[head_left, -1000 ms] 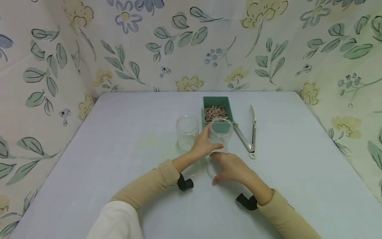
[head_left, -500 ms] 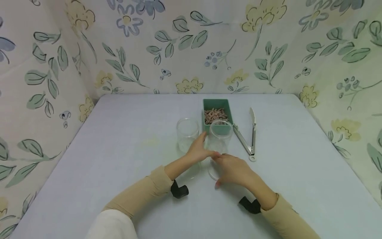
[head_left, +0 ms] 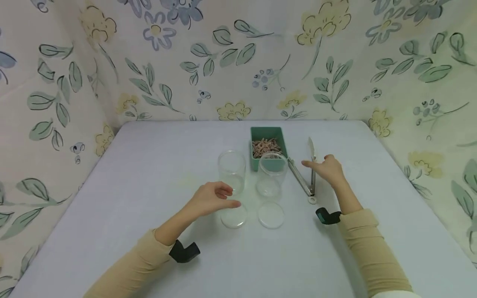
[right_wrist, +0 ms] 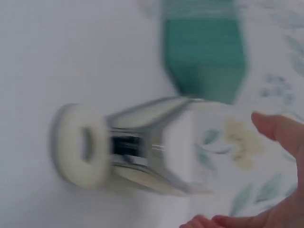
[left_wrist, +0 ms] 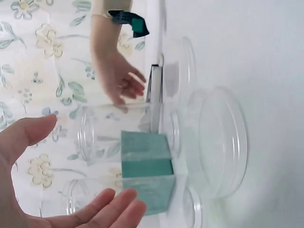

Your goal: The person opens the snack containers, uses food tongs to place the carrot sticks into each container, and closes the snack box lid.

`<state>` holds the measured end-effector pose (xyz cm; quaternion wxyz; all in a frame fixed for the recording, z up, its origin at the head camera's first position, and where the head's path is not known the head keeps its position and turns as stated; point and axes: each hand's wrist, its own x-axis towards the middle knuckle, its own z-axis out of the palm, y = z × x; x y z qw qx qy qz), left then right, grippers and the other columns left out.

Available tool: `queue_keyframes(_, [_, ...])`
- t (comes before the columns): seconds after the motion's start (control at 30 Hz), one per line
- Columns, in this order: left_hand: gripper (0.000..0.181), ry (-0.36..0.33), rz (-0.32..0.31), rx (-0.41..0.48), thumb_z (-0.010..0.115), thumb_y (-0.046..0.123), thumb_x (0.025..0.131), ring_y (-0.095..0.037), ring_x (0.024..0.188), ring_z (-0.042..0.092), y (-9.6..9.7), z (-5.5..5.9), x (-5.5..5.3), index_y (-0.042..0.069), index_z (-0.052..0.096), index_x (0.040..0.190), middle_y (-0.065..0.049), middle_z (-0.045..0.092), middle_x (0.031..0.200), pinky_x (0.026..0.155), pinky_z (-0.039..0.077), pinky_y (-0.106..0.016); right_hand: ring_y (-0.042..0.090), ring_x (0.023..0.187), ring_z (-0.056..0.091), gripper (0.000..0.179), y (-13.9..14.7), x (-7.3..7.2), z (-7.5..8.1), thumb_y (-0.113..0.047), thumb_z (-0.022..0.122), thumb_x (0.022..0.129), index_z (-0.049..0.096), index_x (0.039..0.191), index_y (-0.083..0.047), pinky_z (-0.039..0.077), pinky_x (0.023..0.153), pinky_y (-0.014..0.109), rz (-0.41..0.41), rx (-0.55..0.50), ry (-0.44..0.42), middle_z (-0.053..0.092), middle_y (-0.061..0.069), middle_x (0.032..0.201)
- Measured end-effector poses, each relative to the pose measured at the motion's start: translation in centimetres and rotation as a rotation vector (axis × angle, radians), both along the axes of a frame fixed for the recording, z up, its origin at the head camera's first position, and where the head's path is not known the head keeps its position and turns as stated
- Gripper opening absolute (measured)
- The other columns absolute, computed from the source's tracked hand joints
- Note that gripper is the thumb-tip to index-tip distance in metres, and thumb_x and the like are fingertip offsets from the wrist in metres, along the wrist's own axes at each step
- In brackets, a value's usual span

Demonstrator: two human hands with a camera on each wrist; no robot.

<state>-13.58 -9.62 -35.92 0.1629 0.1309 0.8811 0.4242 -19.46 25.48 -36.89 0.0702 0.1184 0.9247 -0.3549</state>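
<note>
My right hand [head_left: 326,169] hovers over the metal tongs [head_left: 301,177], thumb and fingers spread apart around their right arm. In the right wrist view the tongs [right_wrist: 147,147] lie between thumb and fingers, apart from both. The left hand [head_left: 212,199] is held above the left clear lid [head_left: 233,216], holding nothing. Its thumb and fingers stand well apart in the left wrist view. A second clear lid [head_left: 271,215] lies flat to the right. Behind the lids stand two clear jars, a left jar [head_left: 232,169] and a right jar [head_left: 272,176], both without lids on.
A green rectangular container [head_left: 255,164] holding brownish strips [head_left: 266,147] stands behind the right jar, left of the tongs. The white table [head_left: 167,165] ends at a flowered cloth [head_left: 208,62] at the back and sides.
My right hand has left the right lid and moved right and away to the tongs. The left hand has drawn back from the right jar, down and left, over the left lid.
</note>
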Motion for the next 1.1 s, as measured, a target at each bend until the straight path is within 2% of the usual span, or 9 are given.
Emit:
queue_keyframes(0.1, [0.068,0.007,0.073,-0.070,0.078,0.038,0.077,-0.028,0.113,0.059,-1.0,0.1,-0.8,-0.001,0.057,0.128,-0.013,0.064,0.122,0.093,0.049,-0.043,0.058,0.125,0.035,0.108,-0.7,-1.8,-1.9,-0.055,0.061,0.086,0.015,0.138,0.027,0.040,0.098,0.062,0.001,0.084,-0.094,0.026,0.048,0.137])
queue_keyframes(0.2, [0.082,-0.001,0.122,-0.104,0.078,0.040,0.077,-0.032,0.123,0.053,-1.3,-0.2,-1.7,-0.004,0.046,0.138,-0.018,0.056,0.134,0.098,0.045,-0.047,0.056,0.121,0.037,0.108,-1.8,-2.7,-2.6,-0.054,0.064,0.083,0.018,0.135,0.029,0.042,0.097,0.059,0.002,0.162,-0.079,0.030,0.048,0.132])
queue_keyframes(0.47, [0.097,-0.068,0.205,0.078,0.081,0.028,0.078,-0.034,0.138,0.036,-0.5,-1.8,-3.8,-0.002,0.024,0.150,-0.021,0.038,0.150,0.109,0.034,-0.049,0.046,0.105,0.044,0.105,-3.1,-3.5,-3.5,-0.051,0.070,0.077,0.027,0.125,0.031,0.047,0.086,0.052,-0.069,0.302,-0.011,0.039,0.043,0.116])
queue_keyframes(0.53, [0.098,-0.070,0.227,0.116,0.082,0.026,0.077,-0.034,0.138,0.035,-0.1,-2.0,-4.0,0.000,0.023,0.151,-0.021,0.037,0.150,0.110,0.033,-0.050,0.046,0.103,0.044,0.105,-3.0,-3.5,-3.7,-0.050,0.071,0.076,0.027,0.124,0.031,0.047,0.085,0.051,-0.079,0.303,0.007,0.040,0.043,0.114])
queue_keyframes(0.67, [0.097,-0.048,0.266,0.169,0.084,0.022,0.074,-0.035,0.136,0.037,0.7,-2.2,-4.2,0.000,0.027,0.149,-0.020,0.039,0.148,0.108,0.035,-0.052,0.047,0.102,0.046,0.104,-2.1,-3.3,-3.6,-0.046,0.074,0.075,0.024,0.127,0.030,0.049,0.083,0.053,-0.112,0.204,0.029,0.038,0.043,0.118])
queue_keyframes(0.77, [0.096,-0.023,0.290,0.182,0.085,0.021,0.073,-0.036,0.135,0.039,1.2,-2.3,-4.4,-0.001,0.029,0.148,-0.021,0.041,0.146,0.107,0.036,-0.051,0.047,0.106,0.045,0.100,-0.7,-3.3,-2.6,-0.043,0.074,0.076,0.027,0.131,0.026,0.048,0.087,0.055,-0.118,0.127,0.004,0.037,0.043,0.124])
queue_keyframes(0.9, [0.094,0.005,0.323,0.198,0.087,0.020,0.071,-0.037,0.133,0.040,1.6,-2.8,-4.8,-0.001,0.032,0.145,-0.022,0.043,0.144,0.106,0.037,-0.050,0.047,0.109,0.044,0.095,1.5,-3.5,-0.3,-0.039,0.076,0.076,0.032,0.132,0.024,0.045,0.091,0.056,-0.068,0.120,0.031,0.039,0.042,0.126])
queue_keyframes(1.0, [0.089,0.013,0.353,0.237,0.088,0.019,0.070,-0.037,0.133,0.040,1.9,-3.2,-5.2,0.001,0.036,0.140,-0.021,0.044,0.143,0.107,0.037,-0.048,0.048,0.108,0.043,0.093,2.5,-3.8,1.9,-0.032,0.079,0.075,0.032,0.132,0.023,0.043,0.091,0.059,0.035,0.159,0.137,0.039,0.042,0.124])
queue_keyframes(1.1, [0.080,0.011,0.380,0.276,0.088,0.018,0.070,-0.036,0.135,0.039,2.1,-3.5,-5.6,0.003,0.040,0.134,-0.018,0.045,0.143,0.109,0.036,-0.046,0.048,0.109,0.041,0.091,2.3,-4.2,4.5,-0.023,0.081,0.070,0.033,0.134,0.020,0.041,0.091,0.062,0.197,0.255,0.227,0.038,0.038,0.126])
